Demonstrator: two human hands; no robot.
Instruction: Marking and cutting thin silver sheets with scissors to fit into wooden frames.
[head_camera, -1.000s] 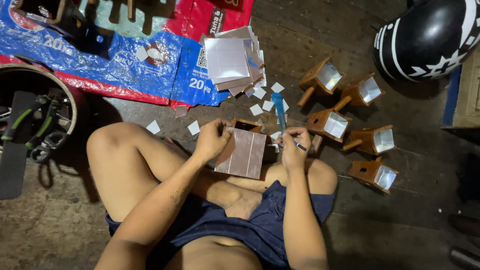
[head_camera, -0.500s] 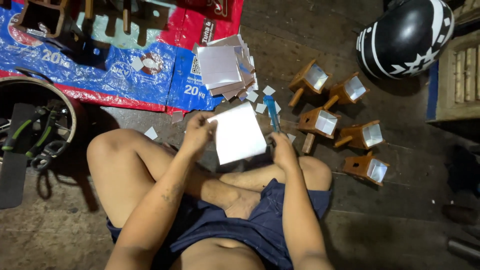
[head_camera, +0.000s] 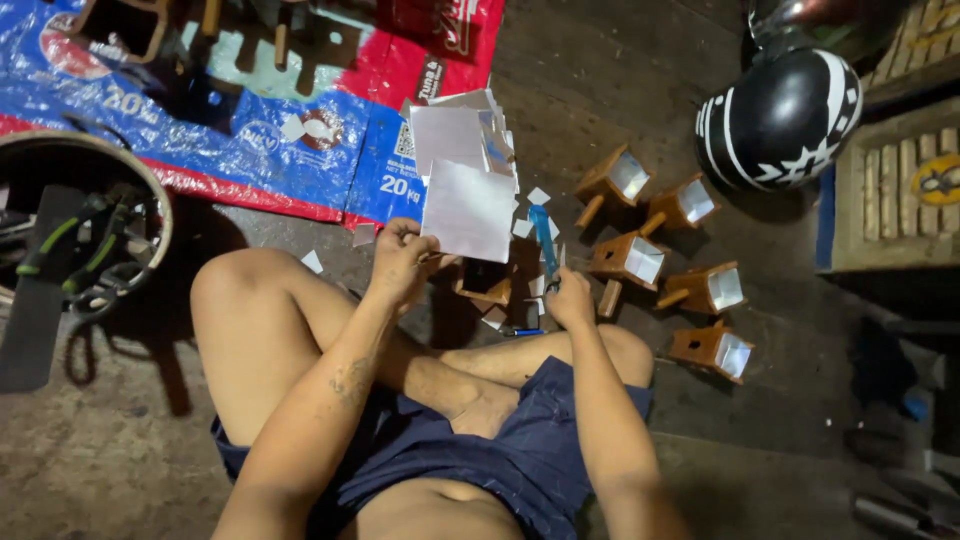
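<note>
I sit on the floor with bare legs folded. My left hand (head_camera: 402, 262) pinches the lower edge of a shiny silver square sheet (head_camera: 468, 210) and holds it up over an open wooden box (head_camera: 485, 287) in front of my legs. My right hand (head_camera: 570, 300) rests on the floor with its fingers curled at the lower end of a blue-handled tool (head_camera: 543, 235). Whether it grips the tool I cannot tell. A small blue pen (head_camera: 520, 332) lies by my knee.
Several small wooden boxes with shiny faces (head_camera: 640, 258) stand to the right. A stack of silver sheets (head_camera: 455, 125) lies on a blue and red sack (head_camera: 250, 150), with cut scraps (head_camera: 312, 262) around. A black helmet (head_camera: 780, 115) sits far right, a wheel rim (head_camera: 90, 225) left.
My left hand has lifted the silver sheet off my lap and raised it away from me. My right hand has dropped to the floor beside the blue tool.
</note>
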